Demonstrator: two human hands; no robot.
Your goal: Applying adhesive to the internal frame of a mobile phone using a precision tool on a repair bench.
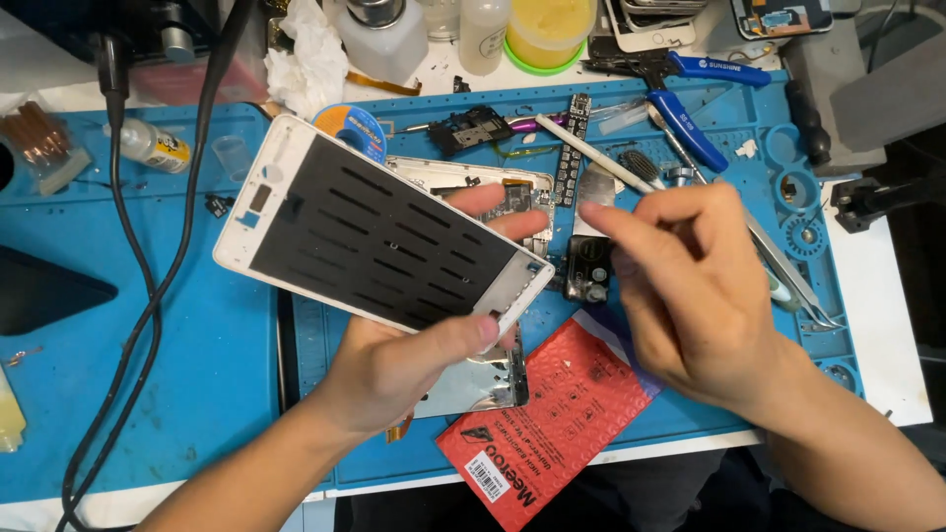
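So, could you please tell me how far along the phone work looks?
Done: the phone is apart, and small parts lie on the blue mat. In hand: the left hand holds the white frame; the right hand pinches a thin white stick. Left: parts remain loose.

Mat: blue work mat (pixel 207 374) (covers the bench)
Front: red padded envelope (pixel 557 414)
Back: blue-handled pliers (pixel 690 99), yellow tub (pixel 548 30)

Right hand (pixel 690 296) fingertips blurred
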